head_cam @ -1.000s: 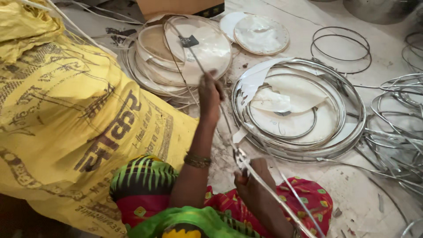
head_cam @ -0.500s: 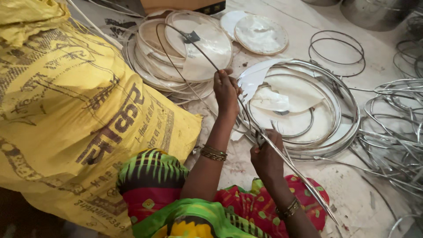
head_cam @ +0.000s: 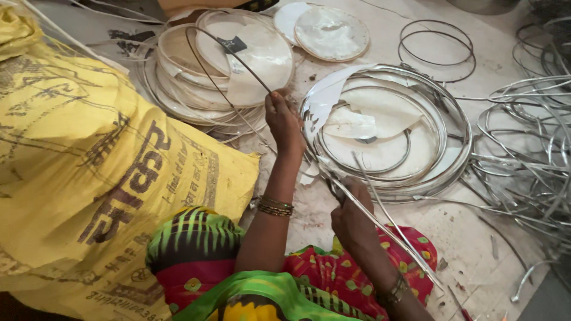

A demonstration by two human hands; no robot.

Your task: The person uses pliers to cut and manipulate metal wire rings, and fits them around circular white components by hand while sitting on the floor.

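Metal wire (head_cam: 238,56) pinched in left hand (head_cam: 284,122) – right hand (head_cam: 352,221) clenched on strip (head_cam: 386,229) – beside ring stack (head_cam: 392,128), yellow sack (head_cam: 101,172) at left.

A yellow sack (head_cam: 89,160) with dark printing is lying at the floor's left edge. Silver rings (head_cam: 523,148) are gleaming by white discs (head_cam: 332,32); the clothing (head_cam: 196,249) is showing green, red and yellow stripes.

place: floor workshop | signs: piled metal rings (head_cam: 529,148), round sieve frames (head_cam: 220,65), yellow sack (head_cam: 89,166)
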